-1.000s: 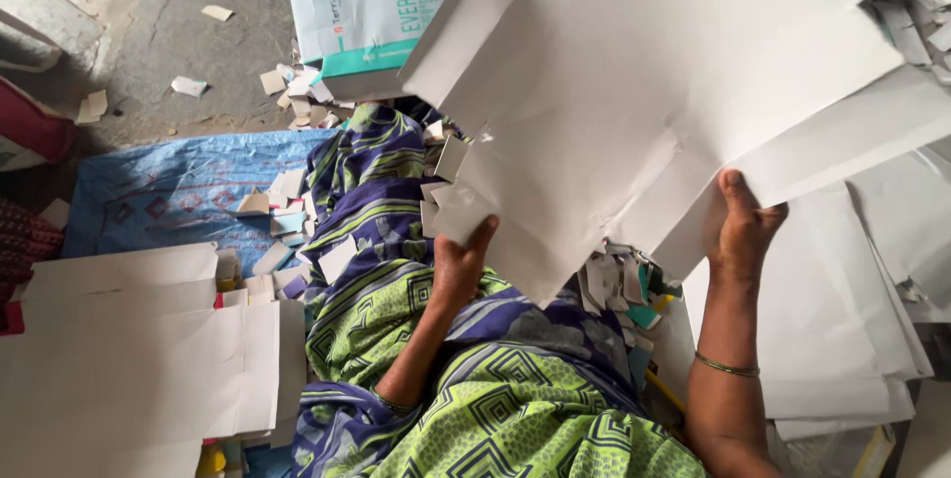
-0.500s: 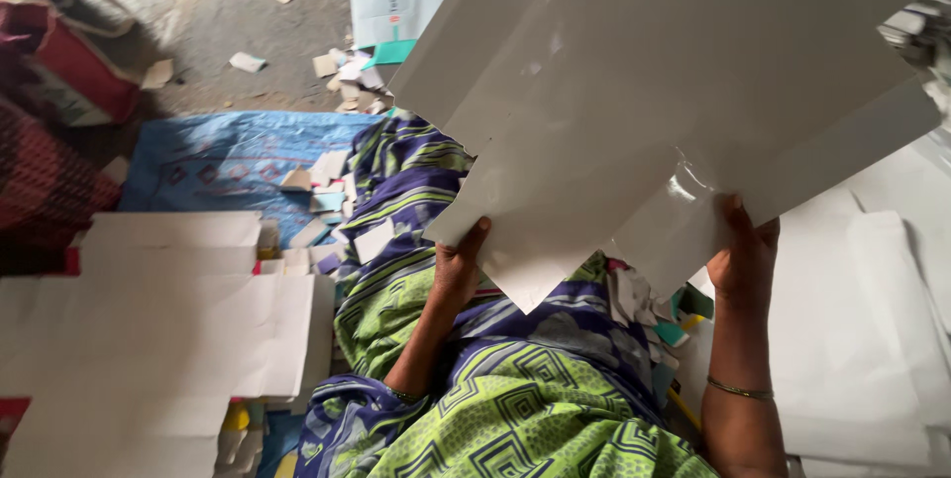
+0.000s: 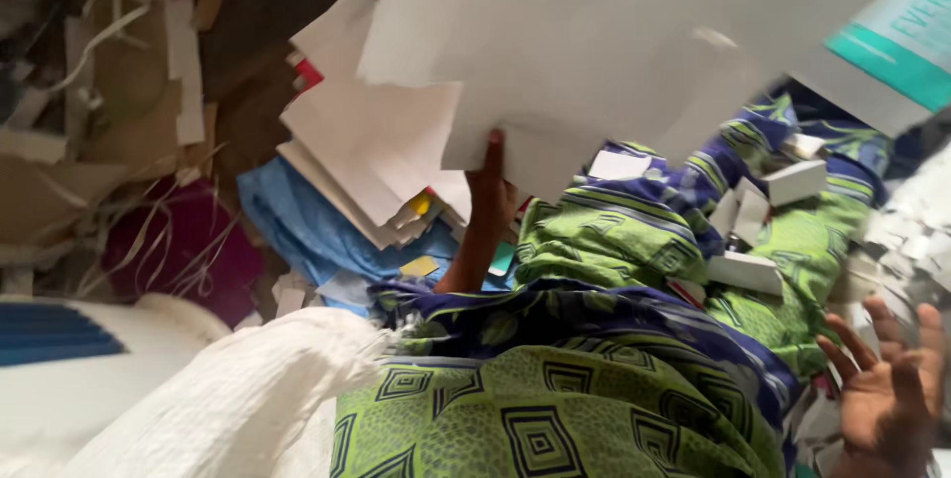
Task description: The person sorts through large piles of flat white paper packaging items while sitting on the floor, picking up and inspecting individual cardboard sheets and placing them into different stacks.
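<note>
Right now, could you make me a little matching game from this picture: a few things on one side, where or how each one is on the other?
Things:
1. left hand
2. right hand
3. blue cloth
4. white sack

Places or states:
A. open, fingers spread, holding nothing
B. lower left, beside the lap
C. gripping the large white sheet
D. under the stack of white sheets

Pairs: 1-C, 2-A, 3-D, 4-B
</note>
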